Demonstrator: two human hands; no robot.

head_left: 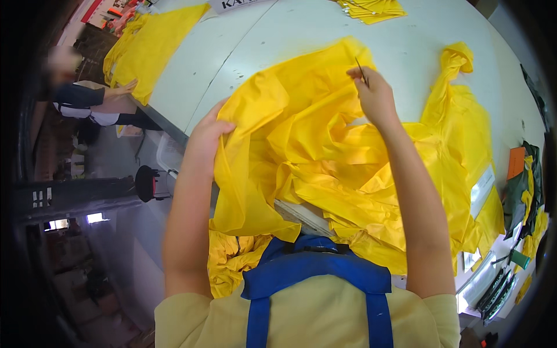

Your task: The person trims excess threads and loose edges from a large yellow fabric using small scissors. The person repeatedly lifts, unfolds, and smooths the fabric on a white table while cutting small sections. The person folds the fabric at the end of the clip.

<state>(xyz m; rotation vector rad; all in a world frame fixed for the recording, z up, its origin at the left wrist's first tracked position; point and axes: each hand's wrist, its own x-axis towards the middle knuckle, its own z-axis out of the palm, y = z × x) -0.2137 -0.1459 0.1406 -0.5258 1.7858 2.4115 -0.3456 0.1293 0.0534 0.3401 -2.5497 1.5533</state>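
A large piece of smooth yellow fabric (313, 136), which looks like part of a garment, lies bunched over the table in front of me and hangs over its near edge. My left hand (208, 139) is closed on the fabric's left edge, thumb on top, and holds it raised. At the far right edge of the lifted part, my right hand (376, 98) is closed around a thin dark pointed tool (361, 69) whose tip points up and away. Whether it is a pair of snips I cannot make out. The right fingers are beside the fabric.
The pale table (232, 61) carries a twisted yellow piece (455, 110) at right and a yellow stack (374, 8) at the far edge. At far left a co-worker's hand (123, 88) rests on yellow cloth (159, 43). More yellow fabric (235, 261) hangs by my waist.
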